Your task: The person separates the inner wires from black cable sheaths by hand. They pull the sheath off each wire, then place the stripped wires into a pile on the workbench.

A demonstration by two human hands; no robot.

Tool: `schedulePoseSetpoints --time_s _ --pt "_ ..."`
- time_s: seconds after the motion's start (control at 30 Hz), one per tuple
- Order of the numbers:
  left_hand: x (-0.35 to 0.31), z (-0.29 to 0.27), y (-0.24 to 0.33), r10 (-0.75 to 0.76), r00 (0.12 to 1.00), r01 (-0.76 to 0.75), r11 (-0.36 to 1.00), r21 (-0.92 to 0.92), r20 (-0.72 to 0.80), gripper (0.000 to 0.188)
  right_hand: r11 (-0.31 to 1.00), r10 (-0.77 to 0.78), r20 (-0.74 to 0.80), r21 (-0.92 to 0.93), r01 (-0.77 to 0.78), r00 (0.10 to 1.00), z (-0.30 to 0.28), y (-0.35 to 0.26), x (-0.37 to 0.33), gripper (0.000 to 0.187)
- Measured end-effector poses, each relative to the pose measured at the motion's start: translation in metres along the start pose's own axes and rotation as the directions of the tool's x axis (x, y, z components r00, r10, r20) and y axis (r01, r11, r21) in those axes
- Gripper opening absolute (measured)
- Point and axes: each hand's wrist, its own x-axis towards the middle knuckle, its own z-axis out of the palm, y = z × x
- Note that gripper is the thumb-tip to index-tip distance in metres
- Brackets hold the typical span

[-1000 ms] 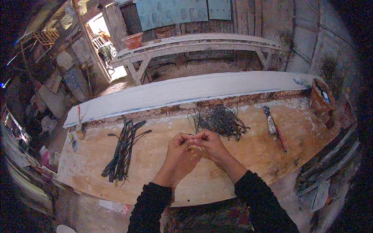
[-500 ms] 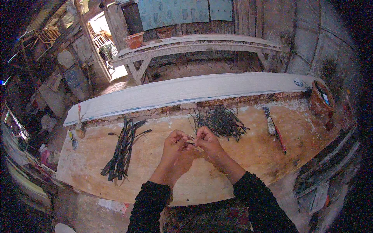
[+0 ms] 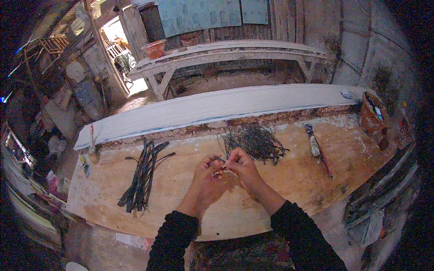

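My left hand (image 3: pixel 209 176) and my right hand (image 3: pixel 246 168) meet above the middle of the wooden board, fingertips pinched close together. Something small, thin and dark shows between the fingers, mostly hidden and too small to name. Just beyond my right hand lies a tangled pile of thin dark strands (image 3: pixel 257 142). To the left of my hands rests a loose bundle of flat black strips (image 3: pixel 141 178), spread lengthwise on the board.
A brush and a red pencil (image 3: pixel 325 161) lie at the right of the board (image 3: pixel 181 198). A long white slab (image 3: pixel 217 103) runs along its back. A clay pot (image 3: pixel 374 113) stands at the right end, a brush (image 3: pixel 92 144) at the left. Behind is a bench (image 3: pixel 235 50).
Both hands stay together at nearly the same spot. The left fingers have shifted slightly around the small dark thing. The strips and the strand pile lie as before.
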Motion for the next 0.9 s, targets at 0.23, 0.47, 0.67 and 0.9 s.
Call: schedulePoseSetpoints --time_s 0.23,0.47,0.67,0.9 --pt "-0.017 0.029 0.014 -0.12 0.993 0.118 0.979 -0.166 0.001 0.013 0.989 0.105 0.008 -0.105 -0.104 0.994 0.004 -0.005 -0.005 0.013" --pt "-0.001 -0.006 0.013 -0.075 0.997 0.075 0.997 0.019 0.004 0.009 0.968 0.078 0.042 -0.242 -0.066 0.996 0.013 -0.006 -0.011 0.008" --pt "-0.004 -0.004 0.026 0.013 1.0 -0.008 0.964 0.267 -0.015 0.007 0.958 0.213 0.022 -0.202 -0.204 0.977 0.022 -0.018 -0.015 0.008" --pt "-0.022 0.027 0.03 -0.08 0.997 0.079 0.997 0.009 0.023 0.019 0.913 0.26 -0.05 0.336 -0.229 0.964 0.012 -0.009 -0.009 0.013"
